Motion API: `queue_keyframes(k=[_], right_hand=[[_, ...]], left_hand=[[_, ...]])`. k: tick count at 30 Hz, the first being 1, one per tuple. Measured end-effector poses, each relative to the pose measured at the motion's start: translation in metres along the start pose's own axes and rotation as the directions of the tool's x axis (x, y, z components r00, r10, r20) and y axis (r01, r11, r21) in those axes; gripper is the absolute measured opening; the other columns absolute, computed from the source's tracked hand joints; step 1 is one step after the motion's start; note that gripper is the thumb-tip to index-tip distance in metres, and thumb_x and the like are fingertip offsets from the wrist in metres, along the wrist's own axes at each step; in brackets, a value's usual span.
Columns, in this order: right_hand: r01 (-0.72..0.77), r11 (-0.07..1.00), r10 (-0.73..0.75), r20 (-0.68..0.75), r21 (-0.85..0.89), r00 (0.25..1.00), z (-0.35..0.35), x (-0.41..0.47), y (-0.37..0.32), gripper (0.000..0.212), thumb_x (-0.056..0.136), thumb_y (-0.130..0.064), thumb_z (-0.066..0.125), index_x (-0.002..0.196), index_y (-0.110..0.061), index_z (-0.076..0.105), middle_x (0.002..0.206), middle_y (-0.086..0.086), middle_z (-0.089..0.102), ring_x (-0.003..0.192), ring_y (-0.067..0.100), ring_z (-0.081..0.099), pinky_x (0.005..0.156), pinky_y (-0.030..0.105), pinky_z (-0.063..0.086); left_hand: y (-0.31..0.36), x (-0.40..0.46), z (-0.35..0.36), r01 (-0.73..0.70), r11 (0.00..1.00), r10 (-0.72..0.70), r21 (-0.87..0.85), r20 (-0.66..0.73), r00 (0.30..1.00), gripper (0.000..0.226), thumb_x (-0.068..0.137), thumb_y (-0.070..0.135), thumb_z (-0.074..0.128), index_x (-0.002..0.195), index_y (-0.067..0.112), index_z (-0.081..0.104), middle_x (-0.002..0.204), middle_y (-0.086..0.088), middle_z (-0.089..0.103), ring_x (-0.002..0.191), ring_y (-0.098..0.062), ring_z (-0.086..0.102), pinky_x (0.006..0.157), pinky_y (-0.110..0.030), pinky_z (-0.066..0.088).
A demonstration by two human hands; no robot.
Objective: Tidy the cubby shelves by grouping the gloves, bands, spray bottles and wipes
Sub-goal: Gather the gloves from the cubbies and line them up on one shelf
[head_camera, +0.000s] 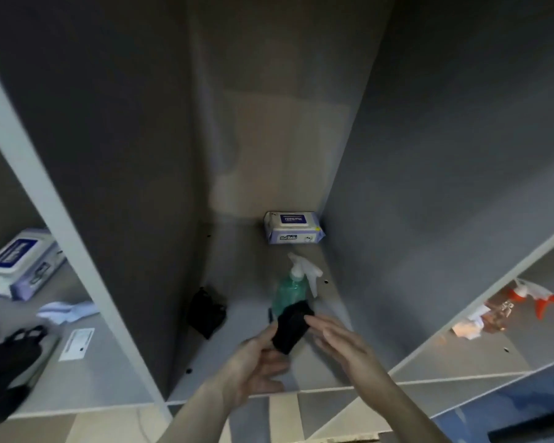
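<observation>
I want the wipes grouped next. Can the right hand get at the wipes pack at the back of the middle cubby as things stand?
Probably yes. The right hand is open and holds nothing, and the wipes pack lies uncovered in the back right corner. The green spray bottle stands in front, so the reach would pass over or beside it.

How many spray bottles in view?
2. A green bottle stands in the middle cubby, just behind the black item held by the left hand. An orange-trigger bottle lies in the right cubby. Others may be out of frame.
</observation>
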State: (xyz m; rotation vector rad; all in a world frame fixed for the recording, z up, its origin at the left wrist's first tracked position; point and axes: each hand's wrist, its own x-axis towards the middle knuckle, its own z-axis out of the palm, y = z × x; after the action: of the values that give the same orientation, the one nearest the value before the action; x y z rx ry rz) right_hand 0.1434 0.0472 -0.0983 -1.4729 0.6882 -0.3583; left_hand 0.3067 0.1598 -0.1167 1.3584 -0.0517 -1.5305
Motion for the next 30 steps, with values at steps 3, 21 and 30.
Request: queue_keyframes(k=[3, 21, 30], right_hand=[[0.026, 0.996, -0.038, 0.146, 0.08, 0.989, 0.007, -0.012, -0.007, 0.034, 0.088, -0.025, 0.055, 0.114, -0.011, 0.072, 0.127, 0.001, 0.064, 0.123, 0.015, 0.057, 0.106, 0.026, 0.042], [-0.083, 0.915, 0.076, 0.033, 0.394, 0.997, 0.012, 0.034, -0.026, 0.03, 0.078, -0.02, 0.069, 0.106, -0.01, 0.073, 0.108, 0.012, 0.073, 0.1, 0.025, 0.07, 0.075, 0.03, 0.057], [-0.216, 0.821, 0.188, 0.107, 0.529, 0.976, 0.022, 0.05, -0.02, 0.041, 0.076, -0.013, 0.069, 0.115, -0.001, 0.066, 0.11, 0.019, 0.071, 0.099, 0.032, 0.07, 0.069, 0.034, 0.059]], left_hand=[[0.0, 0.002, 0.014, -0.022, 0.914, 0.089, -0.406, 0.146, 0.985, 0.055, 0.084, 0.047, 0.058, 0.113, 0.002, 0.064, 0.11, -0.02, 0.068, 0.091, -0.032, 0.066, 0.084, -0.052, 0.052], [0.016, -0.023, 0.025, -0.607, 0.768, 0.607, -0.206, -0.071, 0.792, 0.042, 0.09, 0.021, 0.057, 0.131, 0.018, 0.05, 0.107, -0.007, 0.07, 0.101, -0.023, 0.067, 0.091, -0.036, 0.051], [0.018, 0.015, -0.01, -0.569, 0.821, 0.55, 0.052, -0.338, 0.763, 0.027, 0.094, 0.022, 0.058, 0.12, 0.021, 0.064, 0.098, -0.001, 0.073, 0.082, -0.012, 0.068, 0.07, -0.025, 0.055]])
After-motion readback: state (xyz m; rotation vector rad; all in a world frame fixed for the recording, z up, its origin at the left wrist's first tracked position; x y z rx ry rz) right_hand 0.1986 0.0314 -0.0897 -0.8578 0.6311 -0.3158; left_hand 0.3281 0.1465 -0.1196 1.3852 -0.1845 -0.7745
